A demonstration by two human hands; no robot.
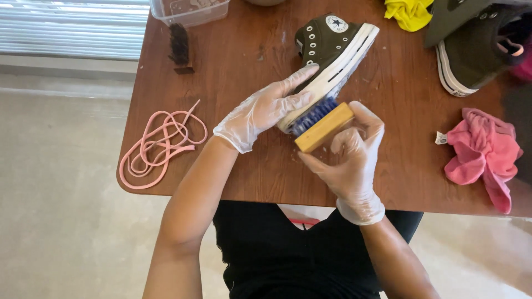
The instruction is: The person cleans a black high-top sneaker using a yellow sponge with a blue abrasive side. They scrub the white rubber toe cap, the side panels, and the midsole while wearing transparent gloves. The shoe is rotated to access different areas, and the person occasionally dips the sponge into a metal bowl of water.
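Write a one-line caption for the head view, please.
Gloved left hand steadies a dark green sneaker while right hand brushes its sole.

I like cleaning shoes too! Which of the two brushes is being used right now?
The wooden brush with blue bristles, held in the right hand against the green shoe's white sole. The dark brush lies untouched near the plastic tub.
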